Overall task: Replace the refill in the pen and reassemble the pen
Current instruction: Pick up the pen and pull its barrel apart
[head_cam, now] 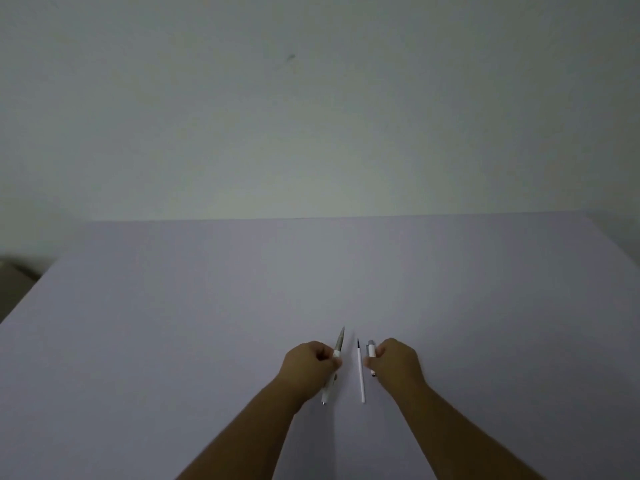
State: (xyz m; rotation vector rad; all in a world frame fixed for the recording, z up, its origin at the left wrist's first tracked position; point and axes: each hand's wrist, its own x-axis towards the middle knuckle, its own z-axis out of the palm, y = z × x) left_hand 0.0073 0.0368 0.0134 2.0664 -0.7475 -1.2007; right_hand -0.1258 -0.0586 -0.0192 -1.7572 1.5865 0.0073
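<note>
My left hand is closed around a white pen whose grey tip points away from me and whose back end sticks out below the fist. A thin white refill with a dark tip lies flat on the table between my hands, touching neither. My right hand grips a second white pen part with a grey end at the top; most of it is hidden by the fingers.
The work surface is a pale lavender table that runs back to a plain wall. Its left edge cuts diagonally at the left, with a dim object beyond it.
</note>
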